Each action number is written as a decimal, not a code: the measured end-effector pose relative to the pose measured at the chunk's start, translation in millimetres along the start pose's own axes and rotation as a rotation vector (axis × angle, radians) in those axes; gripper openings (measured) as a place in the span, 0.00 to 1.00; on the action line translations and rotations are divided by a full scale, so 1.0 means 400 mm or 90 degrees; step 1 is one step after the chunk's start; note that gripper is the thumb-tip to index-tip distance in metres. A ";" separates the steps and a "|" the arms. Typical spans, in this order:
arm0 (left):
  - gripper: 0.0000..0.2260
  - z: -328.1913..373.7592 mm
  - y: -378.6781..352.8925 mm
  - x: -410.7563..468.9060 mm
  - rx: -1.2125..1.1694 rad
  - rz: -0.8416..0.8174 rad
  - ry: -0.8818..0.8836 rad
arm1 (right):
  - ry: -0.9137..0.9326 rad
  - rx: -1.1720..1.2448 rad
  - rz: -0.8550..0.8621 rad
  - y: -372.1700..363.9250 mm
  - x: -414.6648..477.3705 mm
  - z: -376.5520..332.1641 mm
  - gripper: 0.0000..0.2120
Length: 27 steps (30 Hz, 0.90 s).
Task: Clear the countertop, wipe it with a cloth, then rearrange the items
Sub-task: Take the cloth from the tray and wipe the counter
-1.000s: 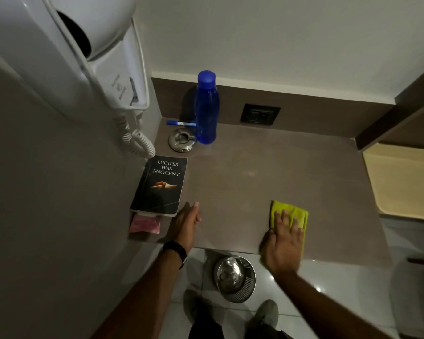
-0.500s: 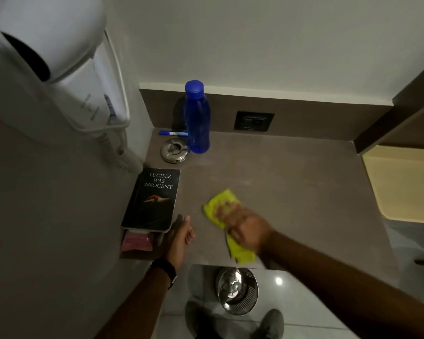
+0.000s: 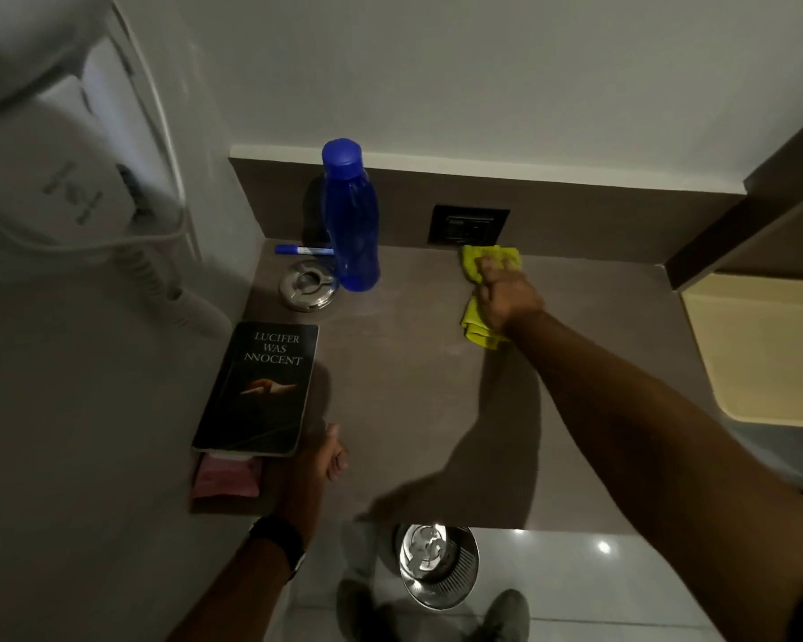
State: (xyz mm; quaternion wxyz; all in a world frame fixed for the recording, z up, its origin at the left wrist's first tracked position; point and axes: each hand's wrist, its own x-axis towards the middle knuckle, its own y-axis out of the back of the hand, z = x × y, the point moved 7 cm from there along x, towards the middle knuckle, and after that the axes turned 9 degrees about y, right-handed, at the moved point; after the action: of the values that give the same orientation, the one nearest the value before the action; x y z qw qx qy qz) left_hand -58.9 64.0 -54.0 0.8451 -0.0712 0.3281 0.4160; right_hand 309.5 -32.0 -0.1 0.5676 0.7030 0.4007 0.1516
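The scene is dim and grainy, lit apparently from above and behind, so the right arm throws a broad soft shadow across the countertop. Glare spots shine on the floor tile and steel bin. The dryer at the left edge looks blurred and bowed by the wide lens.

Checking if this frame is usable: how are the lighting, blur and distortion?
Head view: dim overall; glare spots on the floor tiles and the metal bin; the right arm casts a dark shadow on the countertop; the wall dryer is blurred and wide-angle stretched; the book title stays readable.
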 end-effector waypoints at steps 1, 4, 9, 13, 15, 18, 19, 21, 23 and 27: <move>0.23 0.007 0.004 -0.008 -0.008 -0.004 -0.012 | -0.058 0.001 0.027 -0.001 -0.031 0.049 0.29; 0.21 0.018 0.018 -0.036 -0.013 -0.034 -0.048 | -0.244 0.016 0.103 0.005 -0.124 0.181 0.29; 0.24 0.013 0.017 -0.035 -0.001 -0.061 -0.022 | -0.364 0.050 0.128 -0.025 -0.186 0.176 0.30; 0.26 -0.006 0.017 -0.025 0.040 -0.067 -0.025 | -0.131 -0.021 0.056 -0.144 -0.207 -0.030 0.31; 0.27 -0.015 0.013 -0.016 0.054 -0.063 -0.016 | 0.099 -0.061 -0.009 -0.236 -0.251 -0.174 0.31; 0.24 -0.027 0.002 0.005 0.054 -0.057 0.051 | 0.378 -0.091 -0.053 -0.351 -0.384 -0.320 0.34; 0.24 -0.025 -0.001 0.012 0.055 -0.051 0.060 | 0.426 -0.092 -0.056 -0.371 -0.424 -0.332 0.35; 0.25 -0.028 -0.005 0.024 0.052 -0.025 0.091 | 0.493 -0.091 -0.081 -0.386 -0.487 -0.314 0.37; 0.25 -0.043 -0.006 0.024 -0.003 -0.012 0.124 | 0.541 -0.091 -0.112 -0.356 -0.512 -0.256 0.36; 0.21 -0.053 0.007 0.015 -0.081 0.003 0.073 | 0.366 -0.052 -0.035 -0.179 -0.409 -0.003 0.29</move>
State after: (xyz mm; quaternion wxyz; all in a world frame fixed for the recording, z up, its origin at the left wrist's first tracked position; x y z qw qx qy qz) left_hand -68.8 61.4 -73.8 0.8176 -0.1478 0.3493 0.4332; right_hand 176.9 -149.0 -26.1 0.4626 0.5965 0.5577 0.3451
